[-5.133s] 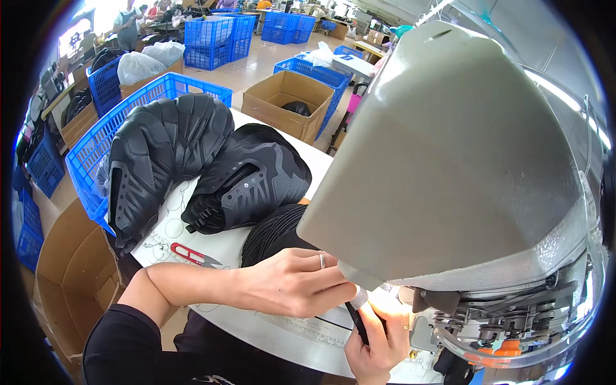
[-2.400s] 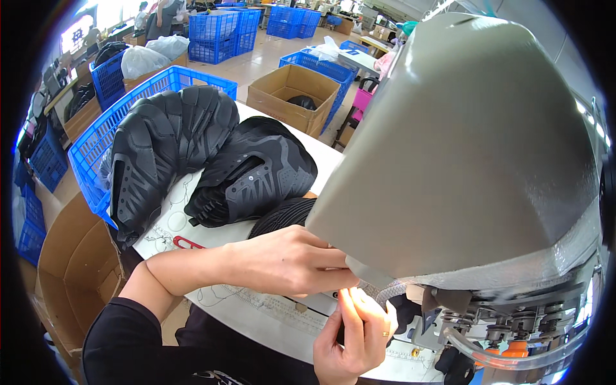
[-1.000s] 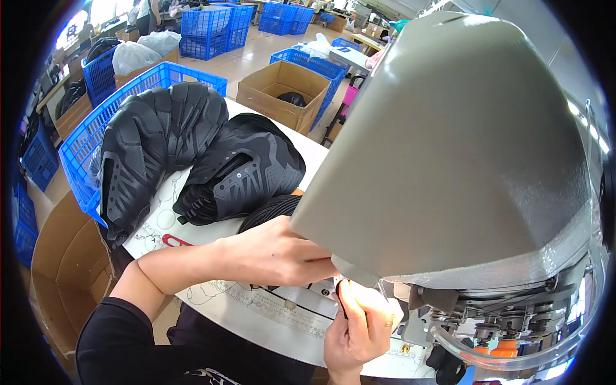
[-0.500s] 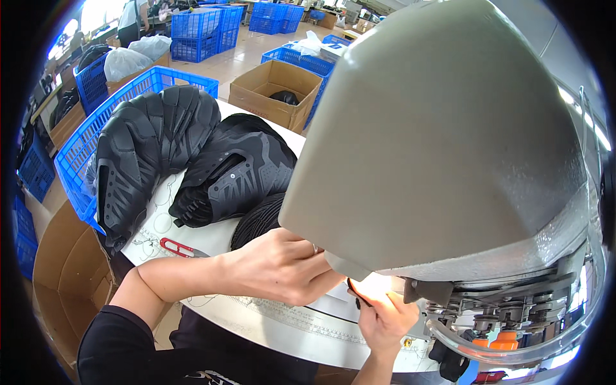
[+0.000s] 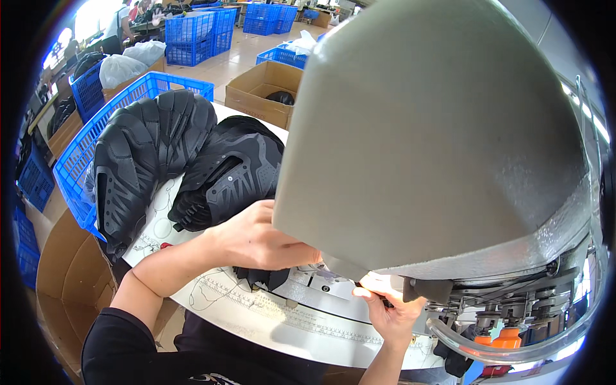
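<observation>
Midway, by the look: left hand pressed flat, fingers together, on black piece under sewing machine head; right hand pinching small dark tool; two black stacks wait beside.

The person's left forearm came in bare from a black sleeve at the lower left and ran up and to the right, ending in the left hand, which lay palm down with the knuckles raised and the fingers curled out of sight ahead. The right forearm rose from the lower edge, wrist bent back. The right hand was turned upward, its fingertips pinched together close to the left hand.
</observation>
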`<state>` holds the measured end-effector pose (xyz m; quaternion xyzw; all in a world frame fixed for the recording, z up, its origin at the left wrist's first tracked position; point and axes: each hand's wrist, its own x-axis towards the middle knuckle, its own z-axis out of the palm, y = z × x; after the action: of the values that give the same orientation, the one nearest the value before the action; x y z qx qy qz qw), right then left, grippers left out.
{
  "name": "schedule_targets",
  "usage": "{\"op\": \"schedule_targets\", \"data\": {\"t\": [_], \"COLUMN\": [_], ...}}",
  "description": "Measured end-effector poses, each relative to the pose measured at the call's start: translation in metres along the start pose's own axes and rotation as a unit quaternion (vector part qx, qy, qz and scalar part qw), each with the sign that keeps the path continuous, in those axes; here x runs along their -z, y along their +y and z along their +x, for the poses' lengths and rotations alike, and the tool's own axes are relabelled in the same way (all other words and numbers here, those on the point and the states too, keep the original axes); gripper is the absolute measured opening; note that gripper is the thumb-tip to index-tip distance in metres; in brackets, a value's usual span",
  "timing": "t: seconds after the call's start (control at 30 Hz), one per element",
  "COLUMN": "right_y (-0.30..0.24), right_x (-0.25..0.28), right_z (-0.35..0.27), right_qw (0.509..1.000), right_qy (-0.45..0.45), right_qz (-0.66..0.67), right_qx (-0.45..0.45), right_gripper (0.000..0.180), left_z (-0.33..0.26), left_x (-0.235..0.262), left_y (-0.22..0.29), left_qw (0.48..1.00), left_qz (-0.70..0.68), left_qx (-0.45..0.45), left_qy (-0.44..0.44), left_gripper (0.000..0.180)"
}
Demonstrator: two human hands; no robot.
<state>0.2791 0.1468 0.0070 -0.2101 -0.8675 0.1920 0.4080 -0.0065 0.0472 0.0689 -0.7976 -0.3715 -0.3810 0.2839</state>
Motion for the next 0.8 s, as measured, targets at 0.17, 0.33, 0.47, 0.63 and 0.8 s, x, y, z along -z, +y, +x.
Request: {"op": "schedule_targets", "data": {"t": [0.17, 0.33, 0.47, 0.63, 0.8], "right_y": [-0.016, -0.003, -0.005, -0.006, -0.003], "right_x": [0.004, 0.0, -0.002, -0.006, -0.006], "right_z": [0.018, 0.02, 0.017, 0.019, 0.019], "right_qw": [0.998, 0.992, 0.988, 0.979, 0.979], "right_qy": [-0.001, -0.002, 0.019, 0.045, 0.058], "right_qz": [0.036, 0.127, 0.148, 0.162, 0.143], "right_qx": [0.044, 0.023, -0.041, -0.116, -0.135], "right_gripper": [0.012, 0.014, 0.014, 0.014, 0.015], "left_z": [0.0, 0.0, 0.002, -0.001, 0.002], "left_x": [-0.001, -0.006, -0.003, -0.008, -0.003], "left_y": [0.002, 0.002, 0.003, 0.002, 0.002], "left_qw": [1.0, 0.999, 0.999, 0.999, 1.0], "left_qz": [-0.009, 0.017, 0.025, 0.04, 0.015], "left_qx": [-0.01, -0.017, -0.013, 0.002, 0.008], "left_qy": [0.002, 0.025, 0.015, 0.013, 0.007], "left_gripper": [0.016, 0.018, 0.02, 0.022, 0.023]}}
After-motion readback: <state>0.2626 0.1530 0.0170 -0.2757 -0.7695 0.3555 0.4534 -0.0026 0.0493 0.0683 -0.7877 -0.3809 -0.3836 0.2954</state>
